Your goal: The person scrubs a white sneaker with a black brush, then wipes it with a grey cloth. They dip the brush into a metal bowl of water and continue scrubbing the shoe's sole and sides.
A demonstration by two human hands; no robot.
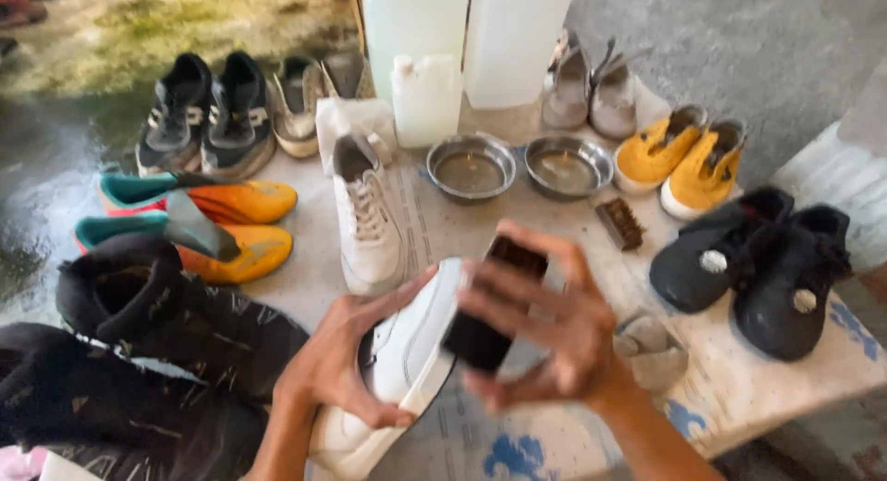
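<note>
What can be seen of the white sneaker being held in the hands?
The white low-top sneaker looks like smooth leather or synthetic, with a thin dark line along its side and a dark opening. It is tilted on its side above the table, toe end towards the camera. The left hand grips it from the left, thumb across the side. The right hand presses a dark rectangular brush against its upper edge. Its mate stands behind.

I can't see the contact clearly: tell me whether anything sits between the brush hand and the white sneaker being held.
Nothing visible does. The right hand holds the dark brush right at the white sneaker, which the left hand grips from the other side.
</note>
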